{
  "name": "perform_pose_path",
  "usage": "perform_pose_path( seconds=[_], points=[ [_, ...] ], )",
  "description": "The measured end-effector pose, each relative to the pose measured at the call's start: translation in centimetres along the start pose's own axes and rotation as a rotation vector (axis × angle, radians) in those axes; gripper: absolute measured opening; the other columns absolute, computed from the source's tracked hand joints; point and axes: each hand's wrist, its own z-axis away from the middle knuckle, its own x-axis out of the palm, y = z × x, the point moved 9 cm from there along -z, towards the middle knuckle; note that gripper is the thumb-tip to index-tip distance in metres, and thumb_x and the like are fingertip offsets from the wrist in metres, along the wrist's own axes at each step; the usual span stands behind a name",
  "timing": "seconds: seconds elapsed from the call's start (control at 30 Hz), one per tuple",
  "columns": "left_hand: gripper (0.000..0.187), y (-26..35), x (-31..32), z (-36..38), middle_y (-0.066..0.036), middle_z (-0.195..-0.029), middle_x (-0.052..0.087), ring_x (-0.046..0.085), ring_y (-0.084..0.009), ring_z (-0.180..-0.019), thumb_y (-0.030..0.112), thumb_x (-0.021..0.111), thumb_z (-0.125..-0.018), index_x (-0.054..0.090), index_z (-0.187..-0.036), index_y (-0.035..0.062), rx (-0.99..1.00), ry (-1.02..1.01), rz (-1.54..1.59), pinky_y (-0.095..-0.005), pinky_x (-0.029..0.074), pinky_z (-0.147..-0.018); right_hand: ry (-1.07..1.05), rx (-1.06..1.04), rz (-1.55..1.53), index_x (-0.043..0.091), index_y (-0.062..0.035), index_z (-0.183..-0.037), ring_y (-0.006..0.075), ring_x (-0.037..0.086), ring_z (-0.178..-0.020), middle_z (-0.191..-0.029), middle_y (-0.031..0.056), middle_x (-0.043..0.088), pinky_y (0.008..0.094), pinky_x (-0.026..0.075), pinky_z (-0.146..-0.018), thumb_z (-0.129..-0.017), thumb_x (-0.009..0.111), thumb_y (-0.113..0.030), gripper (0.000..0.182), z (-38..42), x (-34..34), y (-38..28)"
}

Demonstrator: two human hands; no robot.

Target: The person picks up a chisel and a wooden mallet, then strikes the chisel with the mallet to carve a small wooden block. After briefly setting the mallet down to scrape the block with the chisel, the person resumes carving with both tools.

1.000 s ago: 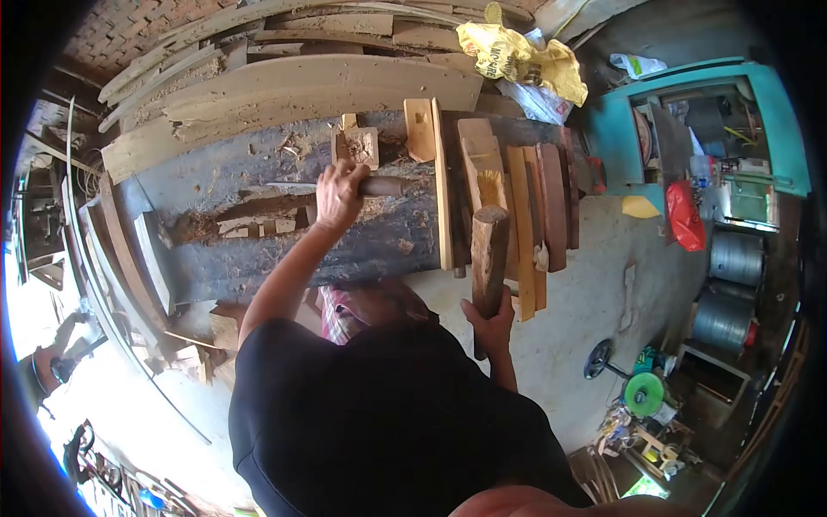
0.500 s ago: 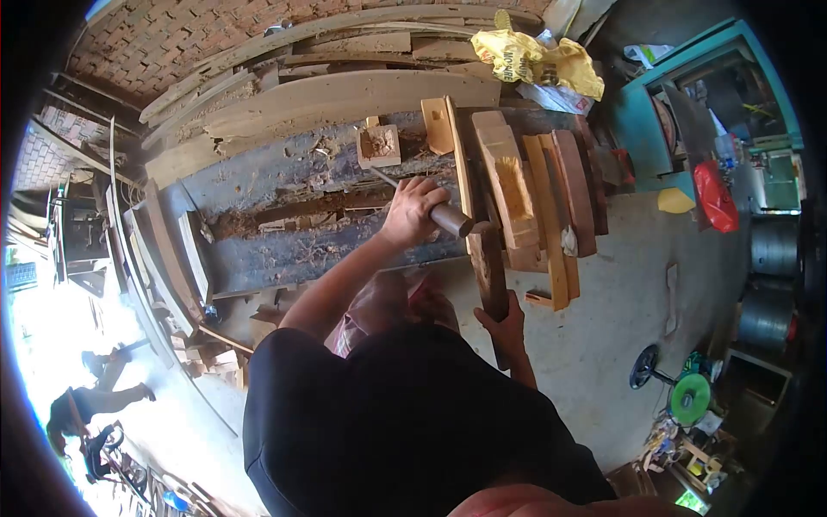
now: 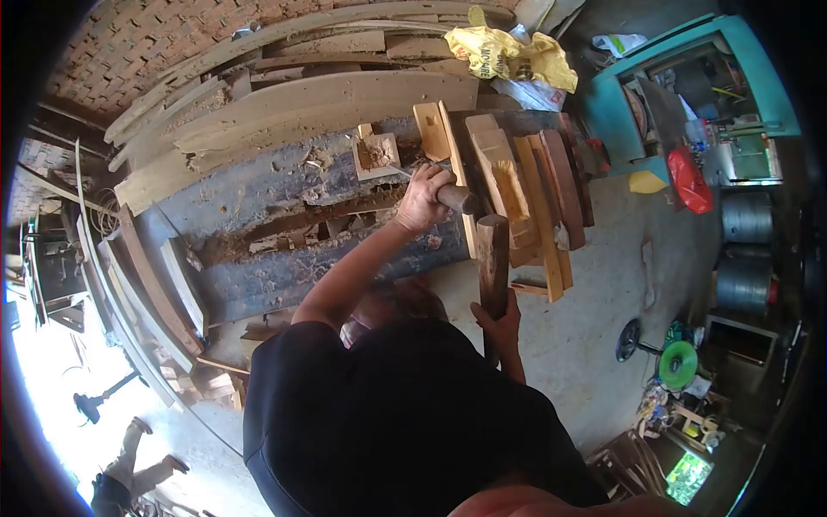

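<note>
Rough brown cylindrical wooden mallet (image 3: 493, 263): gripped by the right hand (image 3: 500, 328), fingers closed, on the near side of the dark weathered wooden desk (image 3: 245, 282). Brown-handled chisel (image 3: 457, 199) with thin metal blade: enclosed by the left hand (image 3: 422, 200), tip near the pale square hollowed wooden block (image 3: 379, 173); contact unconfirmed. Apparent step: chisel positioning; next move calls for a seated tip and aligned mallet

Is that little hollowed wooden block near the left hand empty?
Not empty: brown bits, apparently wood chips, show inside the hollow of the wooden block.
</note>
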Motion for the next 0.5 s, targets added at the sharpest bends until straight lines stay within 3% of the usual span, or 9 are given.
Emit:
perform_pose_path(
  seconds=[0.1, 0.2, 0.37, 0.43, 0.5],
  points=[
    [0.035, -0.5, -0.5, -0.1, -0.012, -0.089, 0.057, 0.053, -0.0353, -0.089, 0.004, 0.071, -0.059, 0.059, -0.092, 0.0081, 0.022, 0.035, 0.044, -0.0442, 0.043, -0.078, 0.013, 0.016, 0.002, 0.053, -0.0013, -0.110, 0.0202, 0.062, -0.088, -0.095, 0.0121, 0.065, 0.0345, 0.049, -0.077, -0.075, 0.081, -0.025, 0.051, -0.2, 0.5, -0.6],
    [0.039, -0.7, -0.8, -0.3, -0.010, -0.088, 0.059, 0.056, -0.0339, -0.086, 0.016, 0.082, -0.061, 0.060, -0.092, 0.0062, 0.001, 0.028, 0.051, -0.0427, 0.045, -0.080, 0.020, 0.024, 0.025, 0.053, -0.0011, -0.111, 0.0200, 0.062, -0.089, -0.095, 0.0123, 0.065, 0.0344, 0.049, -0.077, -0.075, 0.081, -0.025, 0.051, -0.2, 0.8, -1.9],
    [0.033, -1.0, -1.5, -0.5, -0.009, -0.086, 0.059, 0.056, -0.0320, -0.083, 0.015, 0.081, -0.062, 0.060, -0.088, 0.0067, -0.046, 0.116, 0.080, -0.0403, 0.046, -0.076, 0.020, -0.010, 0.075, 0.053, -0.0011, -0.112, 0.0180, 0.061, -0.087, -0.094, 0.0116, 0.065, 0.0330, 0.049, -0.078, -0.076, 0.081, -0.022, 0.050, -0.7, 0.1, -5.5],
    [0.031, -1.3, -2.2, -0.5, -0.008, -0.084, 0.059, 0.056, -0.0314, -0.081, 0.014, 0.080, -0.065, 0.060, -0.086, 0.0069, -0.114, 0.153, 0.112, -0.0397, 0.047, -0.074, 0.131, -0.164, 0.074, 0.053, -0.0013, -0.114, 0.0163, 0.059, -0.086, -0.095, 0.0098, 0.064, 0.0322, 0.048, -0.077, -0.076, 0.081, -0.020, 0.051, -0.5, -1.5, -8.8],
    [0.027, -1.0, -2.3, -0.5, -0.009, -0.083, 0.060, 0.057, -0.0307, -0.080, 0.013, 0.079, -0.067, 0.059, -0.084, 0.0064, -0.088, 0.156, 0.100, -0.0397, 0.047, -0.073, 0.147, -0.160, 0.007, 0.051, -0.0012, -0.117, 0.0162, 0.058, -0.084, -0.096, 0.0079, 0.062, 0.0319, 0.048, -0.076, -0.076, 0.080, -0.018, 0.052, -1.1, -2.9, -8.5]
  ],
)
